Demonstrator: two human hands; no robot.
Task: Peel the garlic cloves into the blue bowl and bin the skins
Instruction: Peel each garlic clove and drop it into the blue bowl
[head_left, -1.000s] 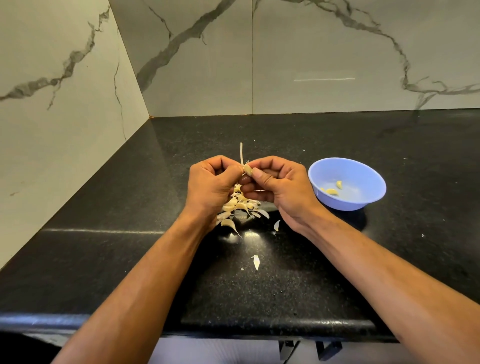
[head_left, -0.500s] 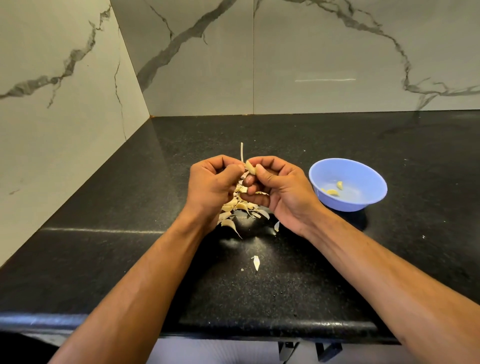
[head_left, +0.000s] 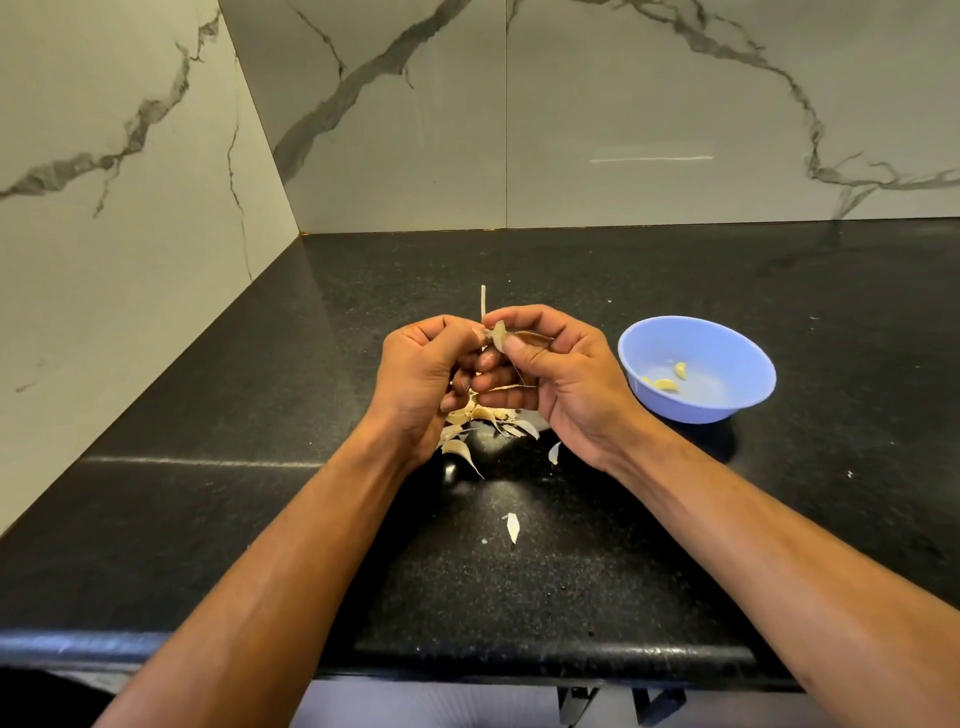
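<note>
Over the black counter (head_left: 675, 519), my left hand (head_left: 423, 382) and my right hand (head_left: 561, 379) meet, both pinching one pale garlic clove (head_left: 498, 334); a thin strip of skin hangs off it under my right thumb. The garlic's dry stem (head_left: 483, 301) sticks up behind my fingers. Under my hands lies a pile of garlic skins and cloves (head_left: 483, 421), partly hidden. The blue bowl (head_left: 696, 338) stands to the right of my right hand and holds a few peeled cloves (head_left: 666, 384).
Loose bits of skin lie on the counter, one (head_left: 512, 526) nearer me and one (head_left: 554, 453) by my right wrist. Marble walls close the left side and the back. The counter's front edge (head_left: 467, 657) runs below my forearms.
The clove has turned between my fingertips and my right thumb has slid along it, pulling a strip of skin loose. Both hands stay in the same place.
</note>
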